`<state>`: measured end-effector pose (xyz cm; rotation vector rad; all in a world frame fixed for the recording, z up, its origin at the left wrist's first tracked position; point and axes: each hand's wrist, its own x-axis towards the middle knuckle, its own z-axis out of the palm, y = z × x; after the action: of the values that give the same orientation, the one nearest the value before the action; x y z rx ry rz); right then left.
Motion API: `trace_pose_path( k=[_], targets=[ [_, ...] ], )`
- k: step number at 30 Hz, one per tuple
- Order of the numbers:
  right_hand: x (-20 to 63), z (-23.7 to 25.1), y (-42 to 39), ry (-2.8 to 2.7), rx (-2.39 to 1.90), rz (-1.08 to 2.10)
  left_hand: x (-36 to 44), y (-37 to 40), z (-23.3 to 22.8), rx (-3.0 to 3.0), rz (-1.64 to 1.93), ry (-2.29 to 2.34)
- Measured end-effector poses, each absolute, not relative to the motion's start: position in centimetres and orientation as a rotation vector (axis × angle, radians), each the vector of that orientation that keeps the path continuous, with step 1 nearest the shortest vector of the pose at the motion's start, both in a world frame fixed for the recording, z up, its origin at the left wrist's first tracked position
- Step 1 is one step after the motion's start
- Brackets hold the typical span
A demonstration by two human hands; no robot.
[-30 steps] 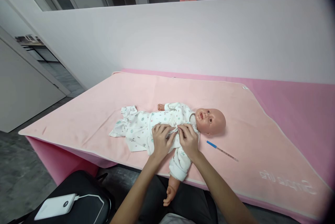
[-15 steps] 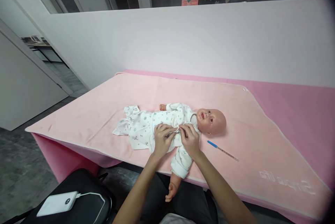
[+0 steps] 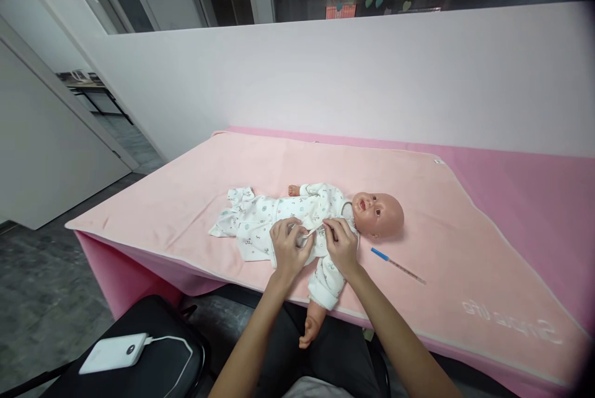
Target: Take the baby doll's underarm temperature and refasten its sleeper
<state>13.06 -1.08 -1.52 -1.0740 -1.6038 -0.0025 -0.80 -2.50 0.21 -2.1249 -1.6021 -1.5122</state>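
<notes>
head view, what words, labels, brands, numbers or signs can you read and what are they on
No text reads for certain.
Peach blanket: white lettering, upside down or reversed, too unclear to quote.
White tag on that blanket: too small.
White power bank: round dark mark, too small.
Thin blue-ended stick: fine marks, too small.
Printed baby top: small motifs, no readable words.

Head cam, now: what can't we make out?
Head view:
Ends of the white strip: covered by left hand and right hand.
Lower body of the doll: under printed clothing.
Fine markings on blue-ended stick: too small.
Far end of white cable: cut off by bottom edge.
</notes>
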Motion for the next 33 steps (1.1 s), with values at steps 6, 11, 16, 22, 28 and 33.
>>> trace_pose_path(
  k=[6, 11, 16, 22, 28, 33],
  targets=[
    [13.1, -1.7, -1.0, -1.598, -1.082, -0.027, -1.6, -3.0, -0.3, -1.966, -1.417, -1.675],
    [13.2, -1.7, -0.9, -1.6, -1.095, -0.063, -1.8, -3.0, -0.4, -1.776, -1.534, -1.694],
    [13.2, -1.7, -0.9, -1.604, -1.117, -0.088, -2.0, -2.9, -0.3, -1.65, -1.664, -1.66],
    [13.1, -1.8, -1.2, -1.696, -1.137, -0.272, -1.8, -3.2, -0.9, -1.714, -1.689, -1.559],
    [13.0, -1.6, -1.3, -1.786, -1.058, -0.342, -0.9, -3.3, -0.9, -2.074, -1.462, -1.537],
    [12.8, -1.4, -1.1, -1.761, -1.089, -0.308, -1.0, -2.9, -0.4, -2.12, -1.478, -1.646]
  ],
)
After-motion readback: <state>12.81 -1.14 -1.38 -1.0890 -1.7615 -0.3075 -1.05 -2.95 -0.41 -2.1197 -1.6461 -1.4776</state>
